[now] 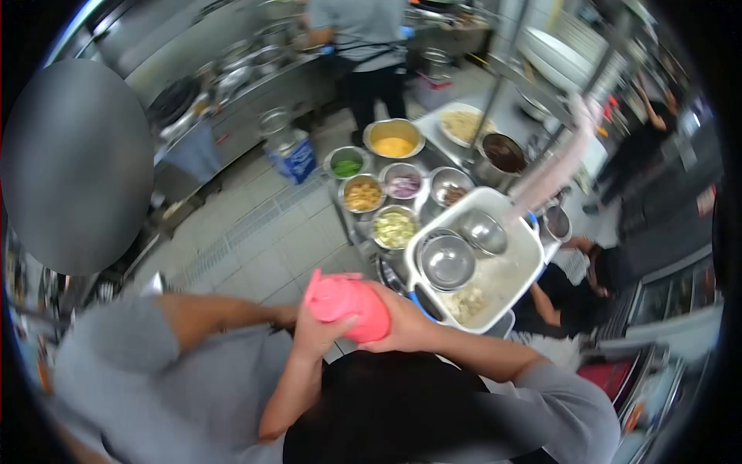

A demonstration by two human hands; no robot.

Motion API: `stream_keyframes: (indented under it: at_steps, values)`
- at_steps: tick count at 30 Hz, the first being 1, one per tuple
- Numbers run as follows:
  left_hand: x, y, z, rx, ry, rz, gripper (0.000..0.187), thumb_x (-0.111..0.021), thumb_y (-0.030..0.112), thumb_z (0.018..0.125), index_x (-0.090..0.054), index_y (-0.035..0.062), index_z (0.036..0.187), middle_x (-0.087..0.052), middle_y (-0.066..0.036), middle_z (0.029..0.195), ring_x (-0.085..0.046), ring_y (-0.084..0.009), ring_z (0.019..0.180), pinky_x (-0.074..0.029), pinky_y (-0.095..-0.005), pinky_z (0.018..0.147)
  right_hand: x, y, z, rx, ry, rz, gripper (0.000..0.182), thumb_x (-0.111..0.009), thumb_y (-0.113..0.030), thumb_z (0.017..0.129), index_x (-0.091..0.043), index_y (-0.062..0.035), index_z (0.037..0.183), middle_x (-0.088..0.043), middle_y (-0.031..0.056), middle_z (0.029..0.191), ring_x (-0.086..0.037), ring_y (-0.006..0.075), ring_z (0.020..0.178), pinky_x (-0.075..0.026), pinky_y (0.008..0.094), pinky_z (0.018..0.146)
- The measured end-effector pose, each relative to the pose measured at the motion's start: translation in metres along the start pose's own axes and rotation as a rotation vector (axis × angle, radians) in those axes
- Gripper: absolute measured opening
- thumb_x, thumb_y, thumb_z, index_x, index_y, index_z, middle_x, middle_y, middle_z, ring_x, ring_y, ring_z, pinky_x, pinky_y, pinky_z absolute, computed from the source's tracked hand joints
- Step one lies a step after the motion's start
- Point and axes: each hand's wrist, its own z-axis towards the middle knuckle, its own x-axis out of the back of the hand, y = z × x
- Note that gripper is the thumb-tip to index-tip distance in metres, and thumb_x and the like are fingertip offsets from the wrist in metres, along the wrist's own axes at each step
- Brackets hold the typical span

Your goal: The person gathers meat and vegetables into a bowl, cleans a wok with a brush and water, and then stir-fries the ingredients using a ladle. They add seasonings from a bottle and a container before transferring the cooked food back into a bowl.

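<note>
In front of my chest, between both hands, is a bright pink object [344,305], rounded and plastic-looking, blurred so its exact kind does not show. My left hand [318,331] is wrapped round its left and near side, thumb across the front. My right hand [402,319] clasps it from the right. A white tub [533,263] with blue handles stands just right of my right hand. Inside it are a metal colander [448,261], a metal bowl [484,232] and pale crumbly food [466,304].
Beyond my hands, metal bowls hold chopped greens [347,168], orange pieces [362,196], purple-pink pieces [403,185], pale green pieces [395,229] and yellow liquid [394,145]. A person in grey [124,363] stands close on my left. Other people work at the back and right.
</note>
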Motion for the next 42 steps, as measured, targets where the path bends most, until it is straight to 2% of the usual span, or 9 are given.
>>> stream_keyframes:
  at_steps: [4,8,11,16,25,31,33,36,42]
  values:
    - [-0.013,-0.001,0.029,0.014,0.202,-0.024,0.08,-0.075,0.006,0.071,-0.03,-0.0017,0.136,-0.054,-0.016,0.121,-0.056,-0.0254,0.109,-0.045,-0.0384,0.096,0.024,0.016,0.018,0.14,0.11,-0.09,0.094,-0.079,-0.029,0.064,-0.03,-0.005,0.14,-0.041,0.024,0.134,-0.047,0.0404,0.118,-0.04,0.044,0.099]
    - [-0.013,0.009,0.077,-0.074,0.364,0.187,0.074,-0.068,0.001,0.076,-0.029,-0.0019,0.138,-0.054,-0.016,0.12,-0.056,-0.0241,0.109,-0.046,-0.0374,0.094,0.039,0.026,0.018,0.056,0.217,-0.238,0.085,-0.072,-0.026,0.075,-0.025,-0.008,0.144,-0.034,0.0282,0.135,-0.047,0.0425,0.117,-0.041,0.0441,0.098]
    - [0.017,0.013,0.114,-0.033,0.432,0.281,0.068,-0.066,0.0,0.078,-0.032,-0.0023,0.137,-0.055,-0.015,0.119,-0.056,-0.0233,0.107,-0.046,-0.0363,0.094,0.054,0.033,-0.003,-0.046,0.163,-0.113,0.082,-0.07,-0.028,0.077,-0.027,-0.0082,0.143,-0.037,0.0286,0.132,-0.048,0.0432,0.115,-0.042,0.0441,0.097]
    - [0.063,0.014,0.176,-0.215,0.522,0.396,0.051,-0.071,0.005,0.078,-0.046,-0.0027,0.122,-0.058,-0.011,0.11,-0.058,-0.019,0.098,-0.045,-0.0323,0.091,0.071,0.048,-0.024,-0.237,0.169,0.023,0.061,-0.067,-0.03,0.084,-0.042,-0.0096,0.136,-0.053,0.0137,0.117,-0.06,0.0259,0.099,-0.05,0.036,0.083]
    - [0.21,-0.022,0.271,-0.068,0.589,0.614,0.047,-0.077,0.014,0.074,-0.051,-0.001,0.111,-0.06,-0.011,0.105,-0.058,-0.0186,0.095,-0.046,-0.0321,0.087,0.081,0.063,0.082,-0.438,0.249,-0.054,0.054,-0.07,-0.026,0.082,-0.05,-0.0083,0.13,-0.061,0.0124,0.109,-0.063,0.0208,0.091,-0.052,0.0334,0.078]
    - [0.304,-0.056,0.31,0.046,0.46,0.733,0.055,-0.081,0.015,0.068,-0.051,-0.0009,0.112,-0.06,-0.01,0.104,-0.059,-0.0196,0.094,-0.047,-0.0336,0.087,0.066,0.096,0.22,-0.606,0.091,-0.07,0.052,-0.069,-0.024,0.084,-0.051,-0.006,0.129,-0.063,0.0106,0.107,-0.063,0.0204,0.092,-0.052,0.0327,0.079]
    - [0.33,-0.068,0.318,0.082,0.409,0.61,0.058,-0.082,0.015,0.066,-0.051,-0.0013,0.112,-0.06,-0.011,0.104,-0.059,-0.0198,0.095,-0.047,-0.0335,0.087,0.066,0.101,0.257,-0.586,0.082,-0.042,0.053,-0.068,-0.029,0.084,-0.051,-0.0061,0.128,-0.061,0.0118,0.107,-0.063,0.0214,0.091,-0.053,0.0328,0.074]
    - [0.351,-0.056,0.335,0.27,0.253,0.696,0.063,-0.083,0.018,0.063,-0.051,-0.0022,0.114,-0.06,-0.012,0.103,-0.059,-0.0211,0.097,-0.047,-0.0332,0.087,0.068,0.099,0.298,-0.594,0.163,-0.083,0.054,-0.069,-0.028,0.083,-0.051,-0.003,0.127,-0.062,0.0118,0.105,-0.063,0.0214,0.09,-0.051,0.0323,0.079]
    - [0.38,-0.064,0.355,0.251,0.094,0.725,0.07,-0.084,0.02,0.063,-0.046,-0.0033,0.117,-0.058,-0.01,0.105,-0.058,-0.0192,0.097,-0.047,-0.033,0.087,0.082,0.106,0.34,-0.616,0.205,-0.036,0.049,-0.07,-0.021,0.083,-0.053,-0.0017,0.125,-0.063,0.0112,0.101,-0.063,0.0182,0.089,-0.051,0.0313,0.08]
